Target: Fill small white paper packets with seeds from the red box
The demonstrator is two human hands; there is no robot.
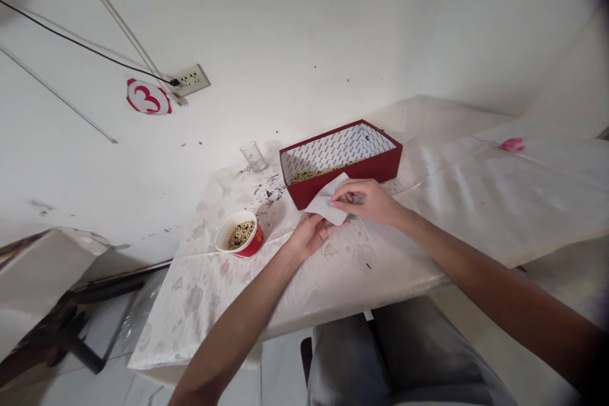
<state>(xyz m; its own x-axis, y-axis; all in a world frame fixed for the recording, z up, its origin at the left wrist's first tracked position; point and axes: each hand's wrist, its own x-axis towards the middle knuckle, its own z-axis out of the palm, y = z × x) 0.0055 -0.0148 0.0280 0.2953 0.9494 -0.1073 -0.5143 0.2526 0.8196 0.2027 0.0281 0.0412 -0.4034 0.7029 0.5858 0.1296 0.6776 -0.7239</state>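
Both of my hands hold a small white sheet of paper (327,202) just in front of a red box (349,174). My left hand (310,235) grips the sheet's lower edge from beneath, palm up. My right hand (367,201) pinches its right side with curled fingers. The sheet tilts up against the box's near wall. The box has a white patterned lining and a layer of mixed grains along its front inside. A red paper cup (239,235) filled with mixed seeds stands to the left of my left hand.
A small clear glass (253,156) stands at the table's far edge near the wall. Dark spilled bits (267,191) lie between glass and box. The table (476,196) wears a pale plastic cover. A wall socket (190,79) and a red number sign (148,98) are on the wall.
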